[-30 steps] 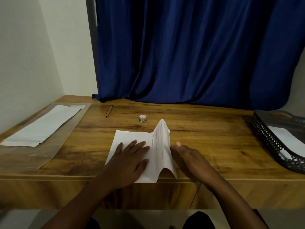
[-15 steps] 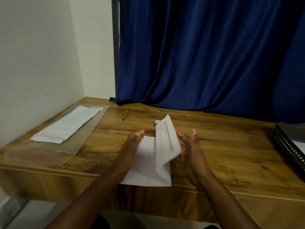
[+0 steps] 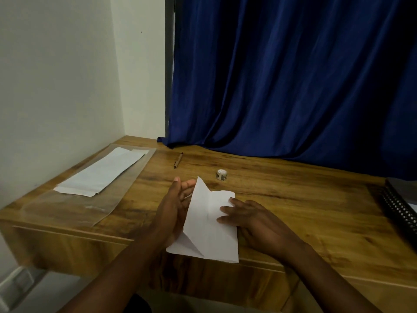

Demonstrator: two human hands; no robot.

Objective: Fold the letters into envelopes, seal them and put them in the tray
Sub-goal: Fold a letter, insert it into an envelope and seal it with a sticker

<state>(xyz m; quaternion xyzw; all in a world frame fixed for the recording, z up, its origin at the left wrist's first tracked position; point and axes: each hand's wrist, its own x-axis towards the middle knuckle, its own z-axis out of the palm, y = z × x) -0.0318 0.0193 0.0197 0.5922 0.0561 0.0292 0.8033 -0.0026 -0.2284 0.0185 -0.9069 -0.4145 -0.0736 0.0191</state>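
A white letter (image 3: 211,224) lies partly folded at the desk's front edge. Its right part lies flat, and its left flap stands raised. My right hand (image 3: 250,222) rests on the flat part with straight fingers pressing it down. My left hand (image 3: 173,213) stands on edge with straight fingers behind the raised left flap, touching it. A long white envelope (image 3: 101,172) lies on a clear plastic sleeve (image 3: 74,207) at the desk's left. The black mesh tray (image 3: 399,211) sits at the right edge, mostly cut off.
A small tape roll (image 3: 221,174) stands on the wooden desk (image 3: 293,199) beyond the letter. A brown pen (image 3: 178,160) lies further back near the blue curtain (image 3: 282,75). A pale wall runs along the left side.
The right flap, which stood up a moment ago, now lies folded flat under my right hand. My left hand left the sheet's top and now lifts the left flap. The camera swung left.
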